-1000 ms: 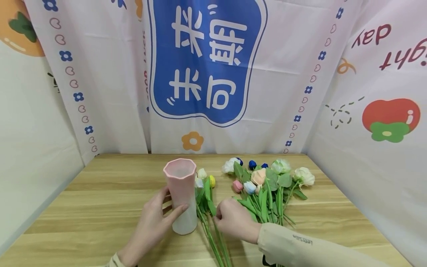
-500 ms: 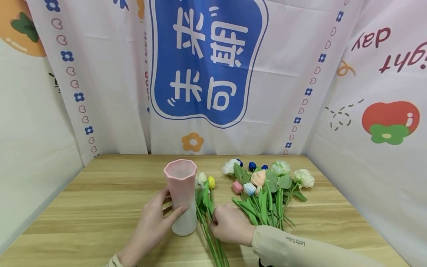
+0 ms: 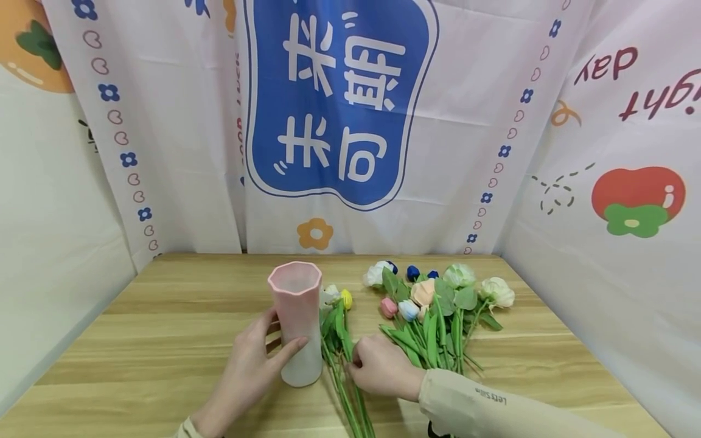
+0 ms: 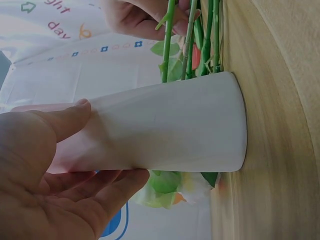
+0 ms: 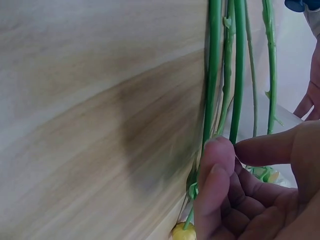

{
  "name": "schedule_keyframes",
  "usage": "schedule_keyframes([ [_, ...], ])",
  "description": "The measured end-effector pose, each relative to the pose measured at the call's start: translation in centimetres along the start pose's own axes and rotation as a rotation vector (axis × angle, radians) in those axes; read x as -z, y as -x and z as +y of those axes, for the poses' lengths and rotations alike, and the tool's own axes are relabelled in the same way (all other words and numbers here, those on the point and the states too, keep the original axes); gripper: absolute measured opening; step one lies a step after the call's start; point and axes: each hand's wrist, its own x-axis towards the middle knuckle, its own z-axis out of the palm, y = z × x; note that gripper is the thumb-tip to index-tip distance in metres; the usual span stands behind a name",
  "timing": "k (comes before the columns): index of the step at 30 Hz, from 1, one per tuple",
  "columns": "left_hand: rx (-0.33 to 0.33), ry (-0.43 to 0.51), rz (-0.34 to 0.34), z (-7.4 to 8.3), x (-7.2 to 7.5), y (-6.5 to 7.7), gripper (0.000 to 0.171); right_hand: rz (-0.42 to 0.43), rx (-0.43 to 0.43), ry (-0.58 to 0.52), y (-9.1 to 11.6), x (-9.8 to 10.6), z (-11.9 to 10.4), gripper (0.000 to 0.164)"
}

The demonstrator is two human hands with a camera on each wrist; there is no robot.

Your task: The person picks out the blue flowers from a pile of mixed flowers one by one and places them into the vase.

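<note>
A tall vase point(image 3: 300, 359), pink at the rim and fading to white, stands upright on the table. My left hand point(image 3: 249, 362) grips it from the left; in the left wrist view the thumb and the fingers lie on opposite sides of the vase point(image 4: 170, 125). Just right of it lie several artificial flowers, among them a yellow tulip point(image 3: 346, 298) and white blooms point(image 3: 331, 294) partly hidden by the vase. Over their stems is my right hand point(image 3: 386, 368), its fingers curled. The right wrist view shows the thumb and a fingertip pinching one green flower stem point(image 5: 239, 75).
A larger pile of artificial flowers lies to the right, with a peach rose point(image 3: 424, 292), a pink tulip point(image 3: 389, 308) and a white bloom point(image 3: 497, 292). Printed cloth point(image 3: 208, 152) closes off the back and sides of the wooden table point(image 3: 137, 340).
My right hand has moved slightly left and pulled the flowers beside the vase a little; the yellow tulip and white blooms have shifted slightly. My left hand and the vase stay put.
</note>
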Motion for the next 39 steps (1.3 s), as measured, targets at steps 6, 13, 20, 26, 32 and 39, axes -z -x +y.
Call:
schedule_keyframes([
  [6,0.009,-0.003,-0.001,0.0,-0.1,0.0,0.064,-0.021,-0.042,-0.010,0.0,-0.1,0.2,0.048],
  [13,0.017,-0.008,-0.006,0.1,-0.1,0.0,0.062,-0.007,-0.100,-0.075,0.1,1.0,1.2,0.045],
  [20,0.013,-0.007,-0.005,0.0,-0.2,0.1,0.062,-0.005,-0.152,-0.158,1.4,4.7,2.5,0.039],
  [26,0.011,-0.003,0.001,-0.2,0.1,0.5,0.064,-0.025,-0.245,-0.199,2.7,6.9,4.8,0.038],
  [32,0.013,-0.033,-0.006,-0.4,0.1,0.3,0.066,0.091,-0.402,-0.049,4.1,8.9,6.4,0.042],
  [39,0.006,-0.031,-0.008,-0.2,0.1,0.1,0.064,0.142,-0.486,-0.009,6.1,10.2,7.5,0.046],
])
